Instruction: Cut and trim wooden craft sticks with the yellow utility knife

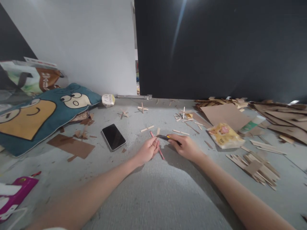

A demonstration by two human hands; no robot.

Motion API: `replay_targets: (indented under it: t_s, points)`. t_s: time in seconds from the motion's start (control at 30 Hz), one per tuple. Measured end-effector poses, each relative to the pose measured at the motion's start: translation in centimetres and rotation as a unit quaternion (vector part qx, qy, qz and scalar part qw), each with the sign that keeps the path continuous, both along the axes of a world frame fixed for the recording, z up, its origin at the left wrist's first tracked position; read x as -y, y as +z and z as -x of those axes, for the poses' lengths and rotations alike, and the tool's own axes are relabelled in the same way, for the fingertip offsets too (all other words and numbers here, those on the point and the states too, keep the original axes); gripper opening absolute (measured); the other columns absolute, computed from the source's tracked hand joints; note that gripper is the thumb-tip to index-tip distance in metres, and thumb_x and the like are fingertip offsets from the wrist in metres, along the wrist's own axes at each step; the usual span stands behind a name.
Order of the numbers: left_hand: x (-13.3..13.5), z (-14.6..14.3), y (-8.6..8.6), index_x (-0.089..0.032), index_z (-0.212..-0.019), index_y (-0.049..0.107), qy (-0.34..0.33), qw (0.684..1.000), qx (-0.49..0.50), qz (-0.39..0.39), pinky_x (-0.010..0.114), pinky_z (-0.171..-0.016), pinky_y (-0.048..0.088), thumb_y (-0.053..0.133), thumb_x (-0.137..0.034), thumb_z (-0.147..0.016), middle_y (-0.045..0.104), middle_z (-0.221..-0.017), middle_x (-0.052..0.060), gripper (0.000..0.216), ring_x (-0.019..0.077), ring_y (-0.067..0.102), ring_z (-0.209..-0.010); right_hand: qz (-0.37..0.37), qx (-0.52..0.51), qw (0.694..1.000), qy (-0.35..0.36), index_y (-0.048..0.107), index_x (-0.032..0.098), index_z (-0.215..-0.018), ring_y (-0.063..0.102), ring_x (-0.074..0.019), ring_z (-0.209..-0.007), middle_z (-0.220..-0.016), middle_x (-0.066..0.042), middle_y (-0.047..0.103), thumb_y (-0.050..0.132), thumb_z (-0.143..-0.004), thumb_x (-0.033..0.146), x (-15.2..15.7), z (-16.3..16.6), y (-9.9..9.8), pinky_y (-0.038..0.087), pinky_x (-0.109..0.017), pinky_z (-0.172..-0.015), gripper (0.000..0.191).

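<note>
In the middle of the table, my left hand (147, 151) is closed in a pinch on a short wooden craft stick (158, 131), whose pale end sticks up past the fingertips. A pink pencil (161, 153) runs slantwise by the same fingers; whether they touch it is unclear. My right hand (185, 146) is wrapped round a utility knife (163, 137) with a dark blade and a bit of yellow at the grip. Its blade points left and reaches the stick at my left fingertips. Two loose craft sticks (147, 128) (181, 132) lie just beyond the hands.
Left are a black phone (113, 136), a cardboard piece (72, 146), a cartoon cushion (48, 111) and a magenta device (18, 195). Right are a tissue pack (225, 136), a glue stick (251, 124), bundled sticks (255, 169) and cardboard sheets (285, 118). Small stick assemblies (143, 108) stand behind.
</note>
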State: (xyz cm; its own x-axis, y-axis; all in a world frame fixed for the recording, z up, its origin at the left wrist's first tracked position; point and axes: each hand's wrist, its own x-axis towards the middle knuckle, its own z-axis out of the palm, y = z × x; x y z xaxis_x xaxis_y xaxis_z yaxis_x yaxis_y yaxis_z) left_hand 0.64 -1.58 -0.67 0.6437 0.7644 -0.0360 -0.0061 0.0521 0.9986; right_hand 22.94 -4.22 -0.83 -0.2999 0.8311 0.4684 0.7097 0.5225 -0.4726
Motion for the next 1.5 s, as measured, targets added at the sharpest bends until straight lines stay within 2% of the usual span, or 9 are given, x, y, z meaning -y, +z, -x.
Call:
replay_targets:
  t_s: [0.23, 0.33, 0.47, 0.57, 0.77, 0.97, 1.17, 1.3, 1.5]
  points:
    - [0.1, -0.2, 0.0, -0.025, -0.081, 0.036, 0.009, 1.000, 0.003, 0.004, 0.022, -0.040, 0.015, 0.046, -0.063, -0.101, 0.027, -0.053, -0.013, 0.045, 0.0058, 0.015, -0.040, 0.096, -0.094, 0.990, 0.043, 0.065, 0.019, -0.081, 0.049, -0.0147, -0.056, -0.061, 0.001, 0.053, 0.047, -0.104, 0.047, -0.2, 0.1, 1.2, 0.038, -0.026, -0.055, 0.041]
    - [0.0, -0.3, -0.1, -0.025, -0.081, 0.035, 0.009, 1.000, 0.018, 0.009, 0.022, -0.039, 0.016, 0.048, -0.066, -0.098, 0.028, -0.053, -0.013, 0.046, 0.0063, 0.016, -0.038, 0.060, -0.134, 0.989, 0.001, 0.065, 0.019, -0.086, 0.052, -0.0157, -0.060, -0.066, 0.001, 0.057, 0.049, -0.102, 0.049, 0.0, 0.4, 0.8, 0.040, -0.027, -0.060, 0.038]
    - [0.1, -0.3, -0.1, -0.025, -0.080, 0.036, -0.001, 1.000, 0.015, -0.007, 0.024, -0.040, 0.019, 0.044, -0.071, -0.096, 0.032, -0.054, -0.011, 0.049, 0.0076, 0.020, -0.040, 0.015, -0.166, 0.983, -0.076, 0.064, 0.018, -0.115, 0.053, -0.0160, -0.061, -0.070, 0.002, 0.059, 0.054, -0.100, 0.047, 0.3, 0.9, 0.6, 0.041, -0.027, -0.064, 0.034]
    - [0.4, -0.2, 0.3, -0.024, -0.078, 0.037, -0.013, 1.000, -0.004, -0.023, 0.025, -0.045, 0.020, 0.044, -0.067, -0.097, 0.031, -0.055, -0.010, 0.048, 0.0087, 0.022, -0.045, 0.028, -0.181, 0.980, -0.075, 0.060, 0.019, -0.126, 0.047, -0.0148, -0.057, -0.065, 0.006, 0.053, 0.064, -0.095, 0.048, 0.4, 1.3, 1.0, 0.038, -0.027, -0.061, 0.042]
    - [1.1, -0.1, 1.0, -0.024, -0.072, 0.035, -0.018, 0.994, -0.056, -0.089, 0.027, -0.056, 0.027, 0.039, -0.056, -0.100, 0.033, -0.061, -0.007, 0.043, 0.0114, 0.029, -0.055, 0.077, -0.170, 0.982, -0.016, 0.066, 0.021, -0.084, 0.046, -0.0150, -0.062, -0.067, 0.002, 0.054, 0.065, -0.093, 0.049, 0.3, 2.0, 1.3, 0.035, -0.027, -0.059, 0.030]
    - [1.6, -0.1, 1.7, -0.022, -0.073, 0.043, 0.000, 0.983, -0.134, -0.123, 0.027, -0.062, 0.033, 0.042, -0.044, -0.101, 0.041, -0.064, -0.005, 0.035, 0.0136, 0.041, -0.060, 0.095, -0.243, 0.965, -0.040, 0.068, 0.020, -0.101, 0.046, -0.0143, -0.061, -0.070, 0.002, 0.057, 0.069, -0.089, 0.049, 0.5, 2.2, 1.6, 0.036, -0.026, -0.058, 0.032]
    - [1.5, -0.4, 1.7, -0.023, -0.068, 0.041, 0.021, 0.981, -0.128, -0.145, 0.026, -0.063, 0.037, 0.041, -0.036, -0.102, 0.044, -0.059, -0.004, 0.036, 0.0150, 0.049, -0.060, 0.153, -0.247, 0.956, -0.030, 0.066, 0.019, -0.082, 0.043, -0.0129, -0.055, -0.061, 0.004, 0.049, 0.067, -0.087, 0.059, 0.5, 2.2, 2.3, 0.034, -0.026, -0.051, 0.040]
    - [1.6, -0.4, 1.8, -0.022, -0.072, 0.046, 0.038, 0.957, -0.192, -0.215, 0.027, -0.064, 0.036, 0.040, -0.033, -0.104, 0.058, -0.065, 0.000, 0.033, 0.0172, 0.055, -0.064, 0.171, -0.264, 0.948, -0.051, 0.060, 0.020, -0.075, 0.036, -0.0110, -0.050, -0.055, 0.006, 0.042, 0.068, -0.084, 0.066, 0.6, 2.2, 2.5, 0.030, -0.025, -0.046, 0.047]
    - [1.8, -0.1, 1.7, -0.020, -0.095, 0.055, 0.050, 0.881, -0.317, -0.348, 0.028, -0.064, 0.036, 0.038, -0.031, -0.107, 0.065, -0.077, 0.004, 0.024, 0.0205, 0.061, -0.067, 0.190, -0.290, 0.934, -0.088, 0.055, 0.022, -0.071, 0.036, -0.0103, -0.044, -0.050, 0.006, 0.043, 0.069, -0.079, 0.073, 0.2, 2.3, 1.9, 0.029, -0.025, -0.041, 0.054]
